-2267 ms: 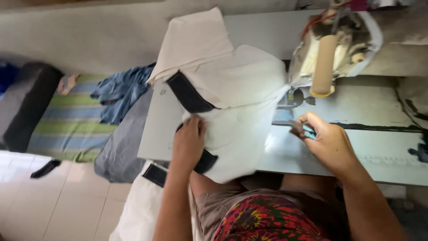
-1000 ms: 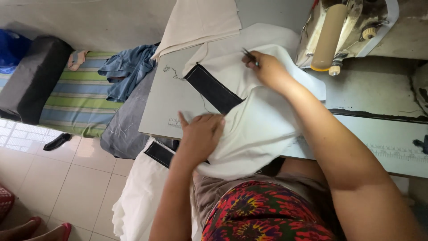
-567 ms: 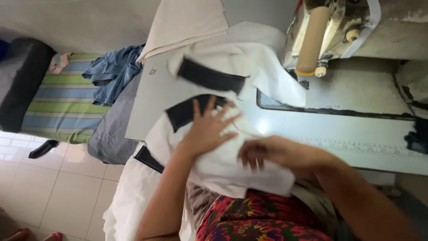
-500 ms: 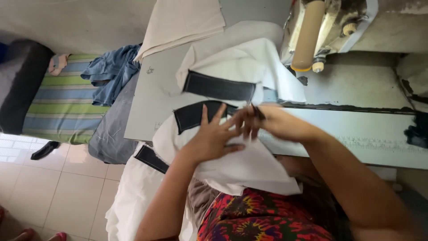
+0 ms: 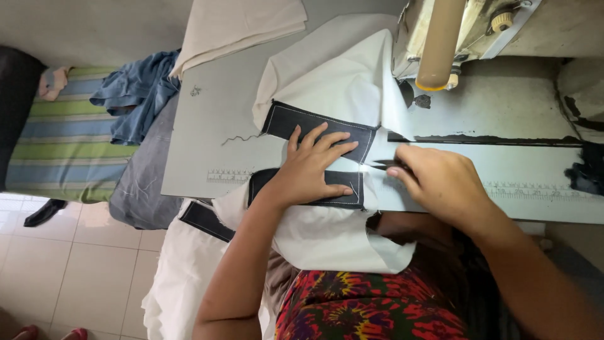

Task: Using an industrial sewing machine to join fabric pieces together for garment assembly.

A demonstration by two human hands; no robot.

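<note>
A white garment (image 5: 340, 82) with black stitched bands (image 5: 289, 119) lies across the grey sewing table (image 5: 214, 126). My left hand (image 5: 311, 165) presses flat on it with fingers spread, spanning the two black bands. My right hand (image 5: 440, 179) rests just to the right, closed around small dark thread snips (image 5: 385, 165) whose tips point at the band's right edge. More white cloth hangs over my lap (image 5: 327, 239).
A sewing machine (image 5: 465, 31) with a tan thread cone (image 5: 437, 44) stands at the back right. Beige fabric (image 5: 239, 25) lies at the table's far edge. Blue and grey clothes (image 5: 138, 119) are piled on a striped cushion (image 5: 56, 145) at left, over tiled floor.
My left hand has flattened over the two black bands. My right hand moved right of the cloth and lowered to the table, snips toward the band's edge. The garment has been refolded.
</note>
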